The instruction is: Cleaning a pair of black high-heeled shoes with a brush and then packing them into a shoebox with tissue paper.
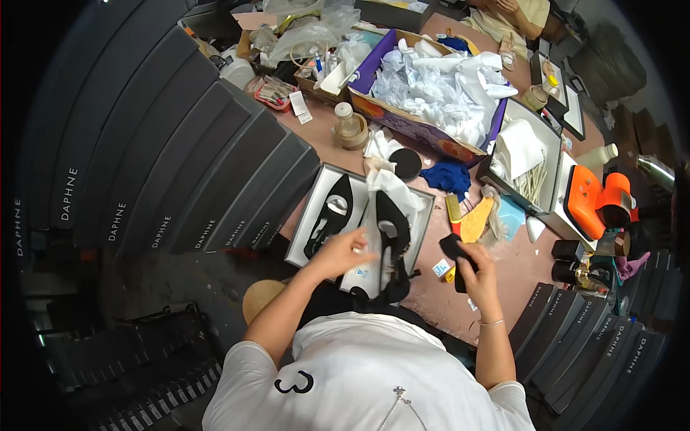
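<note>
My left hand (343, 254) hovers over the near part of an open shoebox (296, 243), its fingers loosely bent and apart with nothing visible between them. In the box lie a black pointed shoe (338, 197) on the left and a second black shoe (392, 215) on the right, with white tissue paper (402, 195) around them. My right hand (480, 276) is closed on a black oblong block (451, 248), to the right of the box. What kind of thing the block is, I cannot make out.
Stacked dark shoeboxes (180, 158) wall the left side; more boxes (582, 337) stand at right. Beyond lie a purple carton (417, 118) of crumpled tissue, a glass jar (348, 126), a blue cloth (447, 177), a yellow brush (453, 208) and an orange device (586, 201). Another person (510, 18) sits opposite.
</note>
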The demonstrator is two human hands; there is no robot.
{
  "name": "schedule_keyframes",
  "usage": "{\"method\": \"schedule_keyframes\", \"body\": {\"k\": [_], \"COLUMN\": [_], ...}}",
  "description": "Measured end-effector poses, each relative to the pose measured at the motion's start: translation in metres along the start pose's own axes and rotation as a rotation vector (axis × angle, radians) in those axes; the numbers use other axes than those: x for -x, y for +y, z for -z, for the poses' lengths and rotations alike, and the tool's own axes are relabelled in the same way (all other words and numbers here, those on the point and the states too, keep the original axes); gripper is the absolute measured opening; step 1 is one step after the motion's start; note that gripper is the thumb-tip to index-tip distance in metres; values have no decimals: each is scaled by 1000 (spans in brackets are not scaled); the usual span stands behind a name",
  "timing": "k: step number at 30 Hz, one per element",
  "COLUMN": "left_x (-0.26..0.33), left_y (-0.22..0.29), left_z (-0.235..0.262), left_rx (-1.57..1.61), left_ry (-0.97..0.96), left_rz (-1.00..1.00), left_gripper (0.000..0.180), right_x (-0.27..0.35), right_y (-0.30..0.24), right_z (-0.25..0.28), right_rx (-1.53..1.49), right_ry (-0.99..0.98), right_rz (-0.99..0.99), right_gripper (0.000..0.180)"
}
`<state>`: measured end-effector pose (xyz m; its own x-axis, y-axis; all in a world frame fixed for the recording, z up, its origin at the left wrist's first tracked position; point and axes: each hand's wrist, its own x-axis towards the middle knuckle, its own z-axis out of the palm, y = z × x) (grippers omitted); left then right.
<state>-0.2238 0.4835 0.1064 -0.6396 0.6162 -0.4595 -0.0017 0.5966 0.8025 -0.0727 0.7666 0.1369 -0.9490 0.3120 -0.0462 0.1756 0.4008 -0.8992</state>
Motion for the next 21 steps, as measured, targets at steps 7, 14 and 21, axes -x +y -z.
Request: {"method": "schedule_keyframes", "body": {"k": [7, 14, 21], "left_x": [-24, -15, 24], "left_y": [-57, -116, -48], "left_z": [17, 57, 2], "left_rx": [-743, 114, 1437], "left_ry": [-30, -8, -152], "left_rz": [503, 321, 2], "left_gripper": [110, 48, 44], "right_x": [-15, -6, -2], "right_y": [-10, -25, -45], "right_z": [-56, -58, -54], "right_rx": [-113, -138, -233], "right_ry": [-196, -437, -248], "right_rz": [84, 100, 145], "right_gripper": [32, 32, 35]}}
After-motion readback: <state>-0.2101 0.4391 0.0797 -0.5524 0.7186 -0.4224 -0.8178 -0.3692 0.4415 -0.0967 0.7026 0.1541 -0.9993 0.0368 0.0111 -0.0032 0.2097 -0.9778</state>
